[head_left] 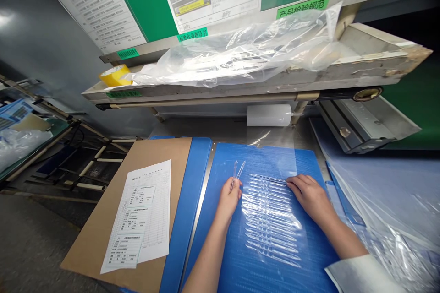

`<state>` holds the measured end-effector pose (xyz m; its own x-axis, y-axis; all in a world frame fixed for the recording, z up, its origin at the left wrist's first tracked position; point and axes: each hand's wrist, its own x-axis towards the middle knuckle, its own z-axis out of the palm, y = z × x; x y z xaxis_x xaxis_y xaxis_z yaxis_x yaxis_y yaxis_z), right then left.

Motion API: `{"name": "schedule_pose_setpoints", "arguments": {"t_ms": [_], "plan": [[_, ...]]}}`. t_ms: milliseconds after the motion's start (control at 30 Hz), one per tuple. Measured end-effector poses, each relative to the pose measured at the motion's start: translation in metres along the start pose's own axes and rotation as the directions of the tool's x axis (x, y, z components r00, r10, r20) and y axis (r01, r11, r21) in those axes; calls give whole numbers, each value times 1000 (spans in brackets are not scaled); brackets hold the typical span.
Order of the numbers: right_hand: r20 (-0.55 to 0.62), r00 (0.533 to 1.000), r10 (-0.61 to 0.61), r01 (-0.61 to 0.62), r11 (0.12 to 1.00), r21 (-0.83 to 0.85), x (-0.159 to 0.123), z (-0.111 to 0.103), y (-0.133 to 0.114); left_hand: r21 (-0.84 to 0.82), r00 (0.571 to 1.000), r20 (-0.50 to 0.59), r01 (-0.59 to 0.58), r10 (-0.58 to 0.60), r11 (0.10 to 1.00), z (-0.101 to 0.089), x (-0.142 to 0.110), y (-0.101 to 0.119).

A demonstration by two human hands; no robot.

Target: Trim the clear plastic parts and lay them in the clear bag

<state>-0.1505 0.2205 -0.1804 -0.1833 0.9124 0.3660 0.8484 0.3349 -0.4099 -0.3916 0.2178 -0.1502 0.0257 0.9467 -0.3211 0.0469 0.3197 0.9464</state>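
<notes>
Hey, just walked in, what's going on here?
A person's left hand holds a couple of slender clear pieces. The right hand is at the end of the top piece in a column of similar pieces on a blue board. Printed papers lie on cardboard to the left.

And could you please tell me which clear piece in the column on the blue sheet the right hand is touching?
The topmost piece, at the column's far end: its right tip meets the right hand; the others lie nearer the camera.
</notes>
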Motion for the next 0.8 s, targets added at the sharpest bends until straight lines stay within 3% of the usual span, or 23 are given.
{"name": "schedule_pose_setpoints", "arguments": {"t_ms": [267, 433, 633, 800], "plan": [[28, 998, 62, -63, 996, 61, 1, 0, 0, 149, 998, 15, -61, 59, 987, -3, -1, 3], [41, 984, 171, -175, 974, 141, 4, -5, -11, 235, 992, 106, -96, 73, 967, 0, -5, 6], [236, 954, 185, -259, 907, 333, 10, -19, -39, 269, 956, 279, -170, 93, 948, 6, -11, 13], [301, 927, 225, -340, 846, 412, 12, -22, -41, 244, 939, 325, -201, 115, 949, 5, -12, 18]]}}
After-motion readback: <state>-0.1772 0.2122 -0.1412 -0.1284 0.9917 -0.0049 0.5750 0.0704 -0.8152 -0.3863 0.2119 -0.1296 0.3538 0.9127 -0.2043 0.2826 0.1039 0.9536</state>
